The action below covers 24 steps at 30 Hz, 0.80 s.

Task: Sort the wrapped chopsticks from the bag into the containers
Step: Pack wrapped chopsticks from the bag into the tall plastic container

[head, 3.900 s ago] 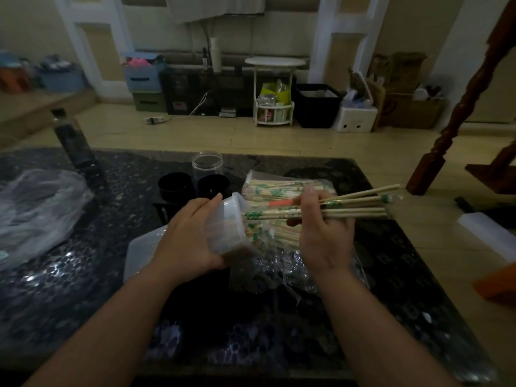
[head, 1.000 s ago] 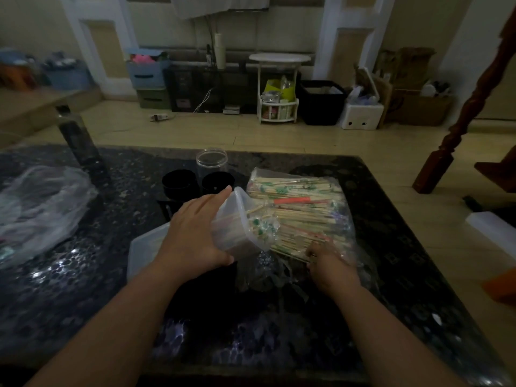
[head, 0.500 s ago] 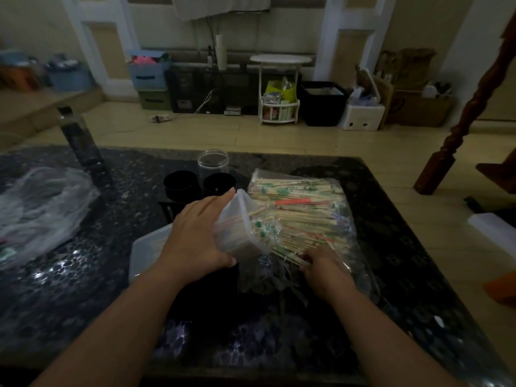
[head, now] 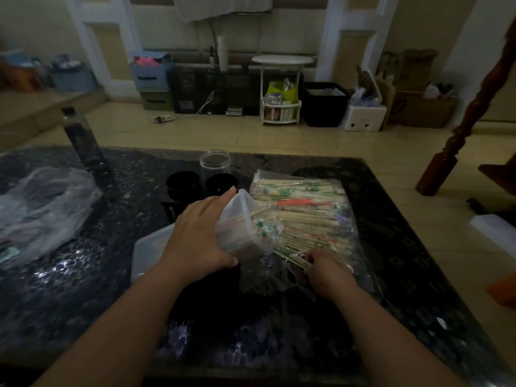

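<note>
Chopsticks point(head: 304, 216), probably light, stiff and wrapper-slick: your right hand point(head: 326, 272) pinches their near ends; your left hand point(head: 201, 236) clasps the tilted tub point(head: 237, 222).

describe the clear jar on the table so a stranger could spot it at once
On the dark speckled table, look left of the bag of chopsticks. Two black cups stand side by side there, and the clear jar stands just behind them; it alone is see-through and taller.
</note>
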Tool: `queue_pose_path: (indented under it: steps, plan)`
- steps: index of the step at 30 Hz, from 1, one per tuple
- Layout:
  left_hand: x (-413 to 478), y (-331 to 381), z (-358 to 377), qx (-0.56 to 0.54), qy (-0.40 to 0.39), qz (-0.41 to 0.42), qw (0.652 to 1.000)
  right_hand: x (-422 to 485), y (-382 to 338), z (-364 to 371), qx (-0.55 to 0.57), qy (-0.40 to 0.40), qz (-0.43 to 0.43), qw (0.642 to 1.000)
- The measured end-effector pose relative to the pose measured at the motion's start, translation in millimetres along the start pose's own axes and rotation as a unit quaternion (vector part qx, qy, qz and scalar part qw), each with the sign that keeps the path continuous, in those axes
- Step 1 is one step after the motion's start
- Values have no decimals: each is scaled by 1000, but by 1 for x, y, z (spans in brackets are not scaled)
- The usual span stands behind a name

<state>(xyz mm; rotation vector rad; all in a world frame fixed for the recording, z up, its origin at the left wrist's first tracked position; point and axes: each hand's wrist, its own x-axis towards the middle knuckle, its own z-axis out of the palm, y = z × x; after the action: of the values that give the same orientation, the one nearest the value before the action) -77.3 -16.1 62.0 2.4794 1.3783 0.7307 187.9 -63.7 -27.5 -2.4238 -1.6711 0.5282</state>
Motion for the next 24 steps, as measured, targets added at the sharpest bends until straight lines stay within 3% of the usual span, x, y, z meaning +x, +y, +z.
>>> queue_pose_path:
  steps: [24]
  plan:
    - [-1, 2, 0, -4, 2, -10, 1000, -27, -16, -23, -23, -15, 9, 1000]
